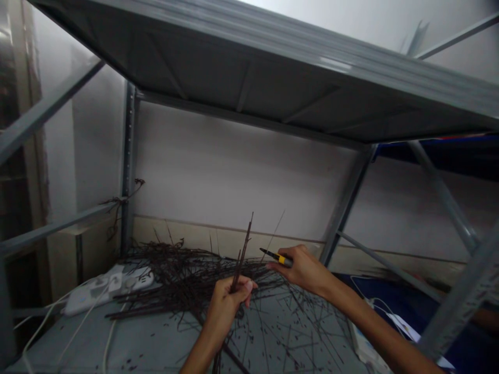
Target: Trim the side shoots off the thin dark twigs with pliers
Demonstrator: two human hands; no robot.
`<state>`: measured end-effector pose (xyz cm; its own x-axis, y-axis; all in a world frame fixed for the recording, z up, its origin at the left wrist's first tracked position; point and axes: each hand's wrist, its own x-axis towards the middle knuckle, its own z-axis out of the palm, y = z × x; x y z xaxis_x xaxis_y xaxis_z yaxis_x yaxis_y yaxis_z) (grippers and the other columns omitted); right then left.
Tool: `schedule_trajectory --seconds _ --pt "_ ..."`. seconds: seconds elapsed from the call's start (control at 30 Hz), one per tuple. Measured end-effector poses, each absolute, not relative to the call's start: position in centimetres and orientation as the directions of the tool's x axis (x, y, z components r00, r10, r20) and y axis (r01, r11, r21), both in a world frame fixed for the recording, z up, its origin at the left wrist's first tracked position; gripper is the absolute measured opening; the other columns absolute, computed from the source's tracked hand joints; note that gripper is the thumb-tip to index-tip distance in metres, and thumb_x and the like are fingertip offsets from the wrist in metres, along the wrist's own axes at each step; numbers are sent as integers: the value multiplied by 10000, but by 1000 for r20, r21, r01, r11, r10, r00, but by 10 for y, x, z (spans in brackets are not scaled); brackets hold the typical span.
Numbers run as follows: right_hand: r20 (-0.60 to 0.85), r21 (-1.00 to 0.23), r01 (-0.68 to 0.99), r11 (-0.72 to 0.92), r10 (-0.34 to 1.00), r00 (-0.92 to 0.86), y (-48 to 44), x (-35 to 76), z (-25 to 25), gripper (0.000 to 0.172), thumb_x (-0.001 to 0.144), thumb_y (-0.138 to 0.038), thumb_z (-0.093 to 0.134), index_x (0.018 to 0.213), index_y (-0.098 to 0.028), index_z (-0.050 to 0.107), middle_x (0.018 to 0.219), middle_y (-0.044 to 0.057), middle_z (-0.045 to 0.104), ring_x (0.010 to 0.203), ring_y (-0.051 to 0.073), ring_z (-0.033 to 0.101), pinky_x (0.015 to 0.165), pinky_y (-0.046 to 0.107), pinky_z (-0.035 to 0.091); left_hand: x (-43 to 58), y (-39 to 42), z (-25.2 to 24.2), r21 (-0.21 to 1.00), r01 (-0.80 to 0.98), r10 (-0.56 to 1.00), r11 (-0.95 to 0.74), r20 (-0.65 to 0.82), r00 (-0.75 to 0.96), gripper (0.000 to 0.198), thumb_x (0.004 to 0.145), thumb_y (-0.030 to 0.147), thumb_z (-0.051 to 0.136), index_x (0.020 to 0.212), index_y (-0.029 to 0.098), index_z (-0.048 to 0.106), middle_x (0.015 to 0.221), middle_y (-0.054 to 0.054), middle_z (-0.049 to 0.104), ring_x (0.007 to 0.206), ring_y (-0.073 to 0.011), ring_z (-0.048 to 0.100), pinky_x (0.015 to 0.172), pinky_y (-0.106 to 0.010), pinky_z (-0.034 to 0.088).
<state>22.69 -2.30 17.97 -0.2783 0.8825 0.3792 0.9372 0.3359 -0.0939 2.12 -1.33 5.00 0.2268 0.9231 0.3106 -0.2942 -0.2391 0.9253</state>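
Observation:
My left hand (pixel 229 298) is closed around a few thin, dark brown wire-like sticks (pixel 243 253) that point upward, with lower ends trailing below the wrist. To its right, my right hand (pixel 306 267) grips a slim black-and-yellow tool (pixel 282 259). The tool's dark pointed tip faces the sticks, apart from them. Its exact kind is unclear. Behind and below both hands lies a tangled heap of similar dark sticks (pixel 171 275) on the grey shelf (pixel 152 343). One fine strand rises behind the tool tip.
White power strips (pixel 91 296) with cables lie at the left. A metal shelf board (pixel 249 67) hangs overhead between grey posts (pixel 128 166). Dark scraps litter the shelf surface. At the right are a slanted metal brace (pixel 460 291), a blue surface (pixel 390 296) and white cables.

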Motion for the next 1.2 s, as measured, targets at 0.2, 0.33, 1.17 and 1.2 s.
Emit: schedule_trajectory --seconds 0.2,0.33,1.17,1.2 --pt "389 -279 906 317 900 -195 -7 228 166 420 830 -558 649 588 -216 616 534 6 542 572 176 505 640 311 340 19 -16 50 922 -325 934 -210 287 212 348 809 481 722 829 139 787 521 25 545 413 -73 317 442 -228 199" --pt "374 -405 863 302 916 -145 1 234 160 405 775 -579 681 647 -201 614 598 -9 565 596 167 507 597 285 342 12 -18 57 902 -399 950 -162 252 184 400 767 524 758 834 130 768 525 23 548 376 -52 282 396 -216 142" --pt "130 -990 -48 130 992 1 -10 158 68 489 841 -680 592 857 -195 647 839 70 721 693 208 672 608 308 521 3 -21 66 713 -702 960 8 192 206 454 840 554 704 693 171 510 552 86 383 413 -20 152 392 -170 144" --pt "109 -984 -146 106 994 -14 -14 157 68 489 854 -680 583 864 -196 643 841 72 721 679 202 670 589 304 517 6 -20 65 740 -672 968 -24 186 169 471 832 575 703 688 173 507 556 83 390 415 -22 167 392 -172 152"
